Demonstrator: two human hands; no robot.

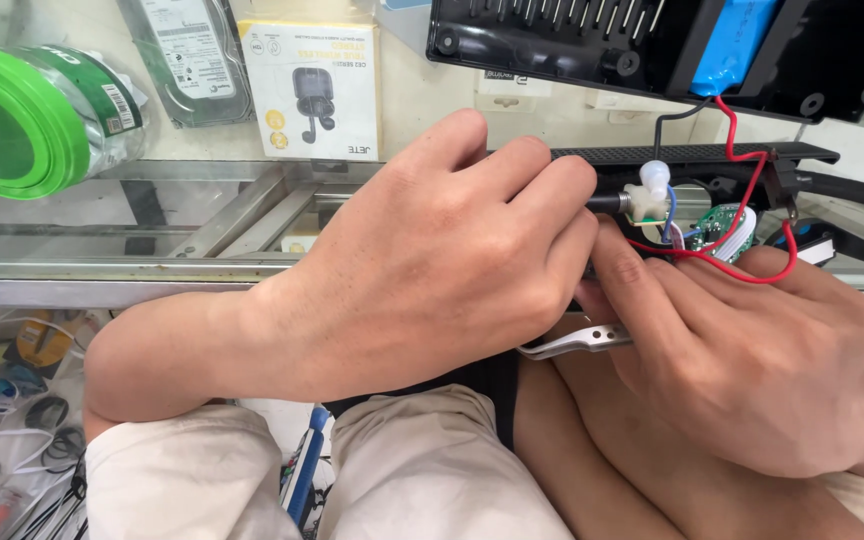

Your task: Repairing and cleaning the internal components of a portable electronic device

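- Near, at centre, the left hand (432, 270) is curled shut on a black tool; its tip is hidden.
- At lower right, metal tweezers (577, 342) are pinched in the right hand (752, 370).
- Beyond, at upper right, the opened device (712, 185) is seen with motor (652, 200), red wire (742, 150) and board (722, 225) exposed; reassembly is judged undone.
- Farthest, the cover (552, 40) is cut off by the frame.

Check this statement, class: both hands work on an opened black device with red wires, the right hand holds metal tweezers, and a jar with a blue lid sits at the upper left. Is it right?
Not quite. The head view shows the jar's lid is green, not blue. The rest stands: left hand and right hand work on the opened black device with red wires, and the right hand holds metal tweezers.
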